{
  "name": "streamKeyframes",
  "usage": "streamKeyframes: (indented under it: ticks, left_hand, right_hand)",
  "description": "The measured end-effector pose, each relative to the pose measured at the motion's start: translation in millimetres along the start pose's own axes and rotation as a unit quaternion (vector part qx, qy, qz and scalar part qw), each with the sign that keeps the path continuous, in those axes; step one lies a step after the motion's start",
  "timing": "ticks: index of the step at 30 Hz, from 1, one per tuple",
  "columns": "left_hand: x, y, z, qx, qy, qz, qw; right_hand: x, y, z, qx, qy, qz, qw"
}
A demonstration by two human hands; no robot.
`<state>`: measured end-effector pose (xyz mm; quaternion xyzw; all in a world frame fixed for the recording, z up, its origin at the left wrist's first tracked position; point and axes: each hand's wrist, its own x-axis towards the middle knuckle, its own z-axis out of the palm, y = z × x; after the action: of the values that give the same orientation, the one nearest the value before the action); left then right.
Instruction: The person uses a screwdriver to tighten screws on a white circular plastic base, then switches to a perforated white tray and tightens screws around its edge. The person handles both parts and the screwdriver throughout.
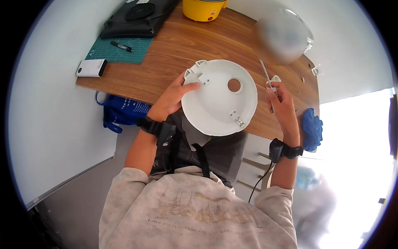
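Two grips: left hand (pixel 175 93) clasping round white plastic cover (pixel 213 103), right hand (pixel 281 103) pinching slim grey rod (pixel 265 72); steadiness likely helping.

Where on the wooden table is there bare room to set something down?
Bare wood on the table lies between the green mat, the yellow pot and the white cover. The right is more crowded: right hand, thin tool, small white part and blurred round object cluster there.

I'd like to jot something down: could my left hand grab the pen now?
Probably not: your left hand grips the round white cover; once freed, the way to the pen on the green mat looks open.
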<state>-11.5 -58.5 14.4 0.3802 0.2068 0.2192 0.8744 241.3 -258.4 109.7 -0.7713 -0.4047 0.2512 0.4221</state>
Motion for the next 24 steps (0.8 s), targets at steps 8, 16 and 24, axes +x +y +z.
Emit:
streamKeyframes:
  ticks: [8,16,24]
  left_hand:
    - [1,4,10,0.069,0.018,0.042,0.997]
    - [8,0,13,0.179,0.048,0.050,0.981]
    - [9,2,13,0.162,0.049,0.052,0.984]
  right_hand:
    - [-9,14,37,-0.003,0.028,0.037,0.999]
    - [-16,19,44,0.076,0.048,0.025,0.996]
    - [-15,22,50,0.159,0.039,0.044,0.985]
